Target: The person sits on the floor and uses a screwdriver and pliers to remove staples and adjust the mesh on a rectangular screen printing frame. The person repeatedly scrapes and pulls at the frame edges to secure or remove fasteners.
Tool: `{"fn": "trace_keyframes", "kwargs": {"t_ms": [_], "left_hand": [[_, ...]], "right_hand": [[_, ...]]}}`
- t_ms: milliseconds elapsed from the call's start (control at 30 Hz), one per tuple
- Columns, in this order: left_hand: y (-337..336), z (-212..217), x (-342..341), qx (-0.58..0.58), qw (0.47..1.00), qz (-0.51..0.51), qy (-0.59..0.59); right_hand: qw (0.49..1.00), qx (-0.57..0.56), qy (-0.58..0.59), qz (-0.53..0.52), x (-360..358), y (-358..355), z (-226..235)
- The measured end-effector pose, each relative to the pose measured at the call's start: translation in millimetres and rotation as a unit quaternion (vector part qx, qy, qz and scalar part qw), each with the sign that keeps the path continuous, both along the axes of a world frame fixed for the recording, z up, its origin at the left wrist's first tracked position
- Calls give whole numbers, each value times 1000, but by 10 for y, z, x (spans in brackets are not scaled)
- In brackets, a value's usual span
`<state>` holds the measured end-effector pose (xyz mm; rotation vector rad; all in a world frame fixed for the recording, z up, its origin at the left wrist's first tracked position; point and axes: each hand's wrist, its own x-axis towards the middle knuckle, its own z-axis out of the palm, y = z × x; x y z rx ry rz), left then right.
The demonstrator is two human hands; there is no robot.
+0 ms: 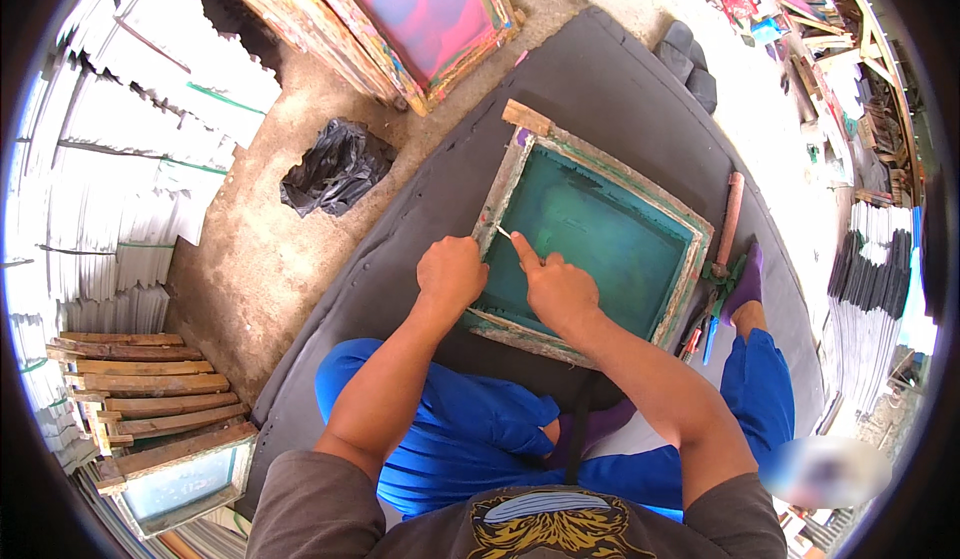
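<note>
At frame centre, your left hand (451, 272) fingers pinch a thin white strip (503, 231); your right hand (560, 292) forefinger presses the teal screen frame (590, 229), other fingers curled.

One view only, worn on the head and looking steeply down over the person's chest and lap. It sits close: both forearms rise from the lower edge to the wooden screen frame (590, 234) at centre. The fisheye bends the dark mat (620, 79) and stacked white sheets (130, 159) toward the rim.
</note>
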<state>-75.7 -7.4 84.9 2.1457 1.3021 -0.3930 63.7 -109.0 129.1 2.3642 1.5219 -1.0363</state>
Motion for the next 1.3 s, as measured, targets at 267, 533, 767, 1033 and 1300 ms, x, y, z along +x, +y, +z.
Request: {"fn": "trace_keyframes", "kwargs": {"t_ms": [267, 533, 767, 1033, 1300], "left_hand": [[0, 5, 21, 0, 1000, -4, -6], [-39, -5, 45, 5, 1000, -1, 0], [-18, 7, -20, 3, 1000, 1, -2], [1, -11, -36, 11, 1000, -9, -23], [-13, -110, 78, 57, 996, 10, -68]], "right_hand": [[938, 201, 264, -105, 246, -247, -718], [967, 165, 177, -84, 223, -247, -582], [972, 213, -58, 79, 187, -279, -609], [698, -82, 587, -401, 530, -112, -475], [972, 209, 73, -83, 190, -301, -563]]}}
